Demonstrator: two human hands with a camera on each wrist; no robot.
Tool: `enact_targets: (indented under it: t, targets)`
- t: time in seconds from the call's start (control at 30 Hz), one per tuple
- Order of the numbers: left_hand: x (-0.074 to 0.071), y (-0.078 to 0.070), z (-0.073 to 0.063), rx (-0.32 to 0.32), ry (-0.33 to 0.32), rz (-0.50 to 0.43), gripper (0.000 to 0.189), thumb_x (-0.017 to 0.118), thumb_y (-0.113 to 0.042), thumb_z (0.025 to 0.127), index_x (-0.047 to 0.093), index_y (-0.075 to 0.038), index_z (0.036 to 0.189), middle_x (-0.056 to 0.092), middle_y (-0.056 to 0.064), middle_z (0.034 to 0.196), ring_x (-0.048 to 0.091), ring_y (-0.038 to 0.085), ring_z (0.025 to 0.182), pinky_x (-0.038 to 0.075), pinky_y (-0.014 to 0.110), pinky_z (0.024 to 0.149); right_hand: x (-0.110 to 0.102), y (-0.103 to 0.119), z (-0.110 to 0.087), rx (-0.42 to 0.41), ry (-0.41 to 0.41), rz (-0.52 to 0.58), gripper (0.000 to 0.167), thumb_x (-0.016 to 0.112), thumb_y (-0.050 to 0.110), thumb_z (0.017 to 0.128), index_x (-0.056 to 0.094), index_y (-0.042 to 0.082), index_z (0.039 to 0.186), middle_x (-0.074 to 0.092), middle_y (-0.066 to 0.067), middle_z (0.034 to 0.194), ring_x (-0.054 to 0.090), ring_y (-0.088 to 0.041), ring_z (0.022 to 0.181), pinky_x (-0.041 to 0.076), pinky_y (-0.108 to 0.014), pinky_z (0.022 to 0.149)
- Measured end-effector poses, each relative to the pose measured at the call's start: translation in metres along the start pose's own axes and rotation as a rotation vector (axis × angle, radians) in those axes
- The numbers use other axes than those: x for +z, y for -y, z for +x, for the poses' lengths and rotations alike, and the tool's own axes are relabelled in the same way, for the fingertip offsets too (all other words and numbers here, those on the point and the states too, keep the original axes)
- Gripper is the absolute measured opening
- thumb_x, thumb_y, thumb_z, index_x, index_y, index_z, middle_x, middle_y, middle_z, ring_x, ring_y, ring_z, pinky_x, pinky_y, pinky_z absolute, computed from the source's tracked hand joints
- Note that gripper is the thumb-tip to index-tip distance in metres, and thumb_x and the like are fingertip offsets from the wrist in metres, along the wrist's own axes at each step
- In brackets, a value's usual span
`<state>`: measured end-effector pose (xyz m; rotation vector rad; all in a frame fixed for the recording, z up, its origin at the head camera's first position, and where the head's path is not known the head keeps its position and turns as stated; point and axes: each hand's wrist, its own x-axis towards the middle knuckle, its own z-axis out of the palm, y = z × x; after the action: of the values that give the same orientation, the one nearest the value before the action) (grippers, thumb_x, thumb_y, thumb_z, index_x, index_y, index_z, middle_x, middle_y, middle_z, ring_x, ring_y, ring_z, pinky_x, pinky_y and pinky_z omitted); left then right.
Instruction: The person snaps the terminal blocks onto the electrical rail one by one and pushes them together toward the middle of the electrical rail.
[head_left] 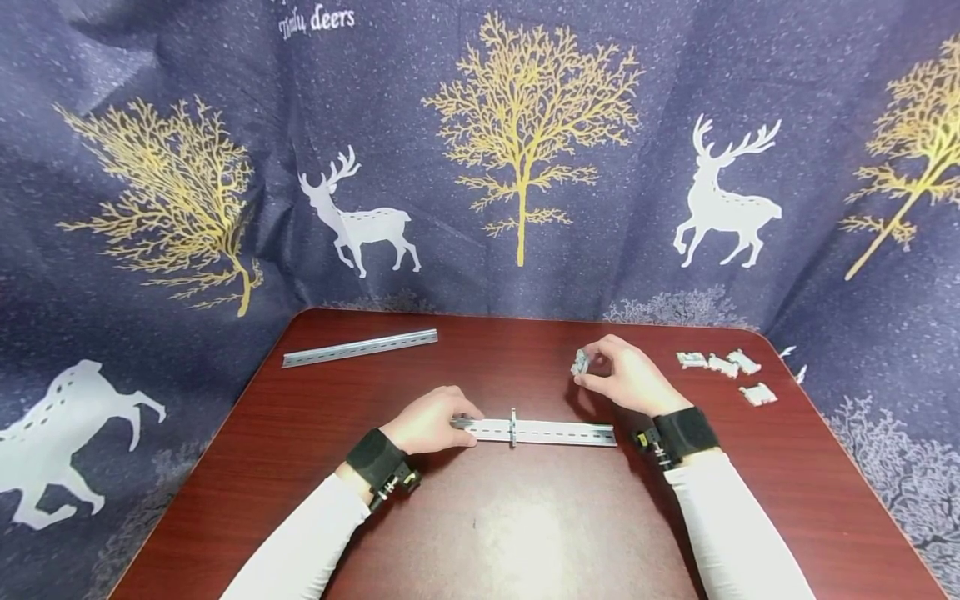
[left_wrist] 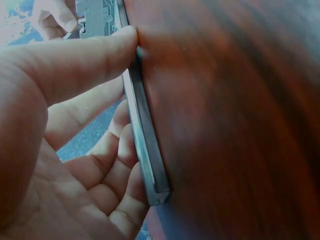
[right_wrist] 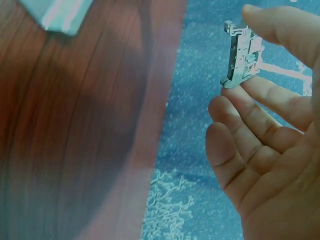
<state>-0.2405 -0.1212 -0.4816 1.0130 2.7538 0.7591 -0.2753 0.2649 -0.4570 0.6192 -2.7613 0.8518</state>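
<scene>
A slotted metal DIN rail (head_left: 562, 432) lies across the middle of the table. My left hand (head_left: 431, 421) grips its left end, thumb on the near edge and fingers along the far one. In the left wrist view the rail (left_wrist: 145, 130) runs past the fingertips. A grey terminal block (head_left: 513, 427) stands upright across the rail, right of the left hand. Behind the rail's right end, my right hand (head_left: 626, 377) holds another small grey terminal block (right_wrist: 242, 55) above the table, pinched between thumb and fingers. That block is apart from the rail.
Another slotted rail (head_left: 360, 348) lies at a slant at the table's back left. Several loose terminal blocks (head_left: 723, 365) lie at the back right. A dark blue curtain (head_left: 480, 287) with deer and trees hangs behind the table.
</scene>
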Motion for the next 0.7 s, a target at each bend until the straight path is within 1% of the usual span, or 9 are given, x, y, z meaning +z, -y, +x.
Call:
enact_targets:
  t: [0.2, 0.3, 0.4, 0.47, 0.57, 0.63, 0.7]
  targets:
    - [0.0, 0.001, 0.0, 0.003, 0.002, 0.014, 0.03, 0.094, -0.025, 0.09, 0.087, -0.02, 0.119, 0.071, -0.007, 0.099, 0.061, 0.012, 0.094, 0.052, 0.034, 0.083, 0.007, 0.012, 0.001, -0.044, 0.006, 0.038, 0.039, 0.093, 0.026, 0.092, 0.076, 0.012, 0.125, 0.069, -0.001, 0.112, 0.066, -0.022, 0.102, 0.054, -0.046, 0.089]
    - [0.0, 0.001, 0.001, 0.007, -0.001, 0.016, 0.034, 0.094, -0.026, 0.09, 0.086, -0.017, 0.122, 0.071, -0.005, 0.1, 0.061, 0.014, 0.094, 0.052, 0.034, 0.083, 0.011, 0.02, 0.002, -0.075, 0.003, 0.054, 0.038, 0.094, 0.025, 0.091, 0.076, 0.014, 0.123, 0.069, 0.001, 0.112, 0.066, -0.02, 0.101, 0.055, -0.044, 0.088]
    - [-0.001, 0.0, 0.001, 0.003, -0.009, 0.005, 0.037, 0.091, -0.029, 0.093, 0.084, -0.014, 0.126, 0.071, -0.003, 0.102, 0.062, 0.016, 0.095, 0.053, 0.036, 0.084, 0.015, 0.029, 0.002, -0.117, 0.002, 0.055, 0.037, 0.095, 0.026, 0.09, 0.076, 0.015, 0.12, 0.069, 0.003, 0.111, 0.067, -0.021, 0.101, 0.055, -0.043, 0.088]
    - [-0.002, -0.002, 0.0, 0.0, -0.025, -0.01, 0.035, 0.087, -0.03, 0.097, 0.084, -0.012, 0.127, 0.072, -0.001, 0.105, 0.063, 0.018, 0.098, 0.054, 0.038, 0.087, 0.019, 0.035, 0.002, -0.155, 0.007, 0.048, 0.037, 0.095, 0.026, 0.09, 0.076, 0.014, 0.12, 0.068, 0.002, 0.111, 0.068, -0.023, 0.1, 0.055, -0.042, 0.087]
    - [-0.006, -0.006, -0.001, -0.009, -0.064, -0.05, 0.033, 0.079, -0.03, 0.105, 0.082, -0.008, 0.129, 0.076, 0.003, 0.112, 0.067, 0.023, 0.107, 0.056, 0.044, 0.095, 0.023, 0.046, 0.002, -0.201, 0.028, 0.041, 0.037, 0.095, 0.025, 0.09, 0.076, 0.012, 0.119, 0.068, 0.002, 0.113, 0.07, -0.025, 0.101, 0.057, -0.042, 0.088]
    - [-0.008, -0.01, -0.001, -0.012, -0.1, -0.08, 0.033, 0.074, -0.029, 0.108, 0.081, -0.006, 0.13, 0.077, 0.005, 0.116, 0.069, 0.026, 0.113, 0.055, 0.046, 0.1, 0.026, 0.055, 0.001, -0.225, 0.039, 0.022, 0.038, 0.094, 0.026, 0.091, 0.076, 0.01, 0.12, 0.067, 0.001, 0.113, 0.071, -0.025, 0.1, 0.058, -0.042, 0.088]
    - [-0.009, -0.015, -0.001, -0.016, -0.14, -0.114, 0.033, 0.073, -0.03, 0.109, 0.081, -0.005, 0.129, 0.078, 0.006, 0.117, 0.071, 0.026, 0.112, 0.056, 0.047, 0.101, 0.029, 0.064, 0.0, -0.235, 0.048, -0.003, 0.039, 0.095, 0.028, 0.091, 0.076, 0.01, 0.12, 0.066, 0.001, 0.112, 0.07, -0.023, 0.097, 0.058, -0.042, 0.087]
